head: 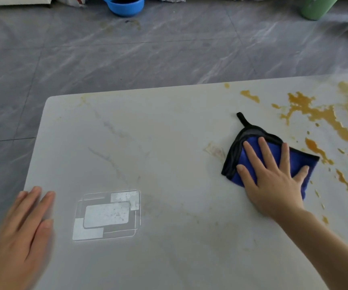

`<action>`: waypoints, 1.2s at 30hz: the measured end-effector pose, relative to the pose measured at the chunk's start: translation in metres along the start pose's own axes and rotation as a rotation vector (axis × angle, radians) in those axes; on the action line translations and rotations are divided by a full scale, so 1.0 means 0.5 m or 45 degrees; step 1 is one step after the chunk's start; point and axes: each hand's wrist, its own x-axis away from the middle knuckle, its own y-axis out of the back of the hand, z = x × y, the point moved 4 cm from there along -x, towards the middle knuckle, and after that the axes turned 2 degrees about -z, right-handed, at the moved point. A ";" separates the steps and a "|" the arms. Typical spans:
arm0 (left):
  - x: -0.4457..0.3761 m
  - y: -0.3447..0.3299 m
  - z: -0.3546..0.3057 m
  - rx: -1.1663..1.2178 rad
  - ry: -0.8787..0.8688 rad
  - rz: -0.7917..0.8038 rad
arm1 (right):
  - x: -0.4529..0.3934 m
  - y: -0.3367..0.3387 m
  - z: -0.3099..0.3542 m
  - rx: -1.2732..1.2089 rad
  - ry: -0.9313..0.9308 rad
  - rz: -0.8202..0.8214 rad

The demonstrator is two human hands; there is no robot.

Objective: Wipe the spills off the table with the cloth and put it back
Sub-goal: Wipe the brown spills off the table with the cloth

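A folded blue cloth [252, 143] with black edging and a black loop lies on the white marble table [169, 132], right of centre. My right hand [273, 181] presses flat on the cloth with straight, spread fingers. Orange-brown spills [319, 116] cover the table's right part, just right of the cloth and up to the far edge. My left hand [20, 231] lies open with straight fingers at the table's left edge, blurred, holding nothing.
A grey-white rectangular printed pattern [108, 214] marks the table near its left front. Beyond the table is grey tiled floor with a blue basin [125, 5] at the far middle and a green container [315, 7] at the far right.
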 end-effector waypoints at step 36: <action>-0.207 -0.104 -0.498 -0.062 -0.158 0.173 | -0.325 0.068 0.105 -0.050 0.432 -0.190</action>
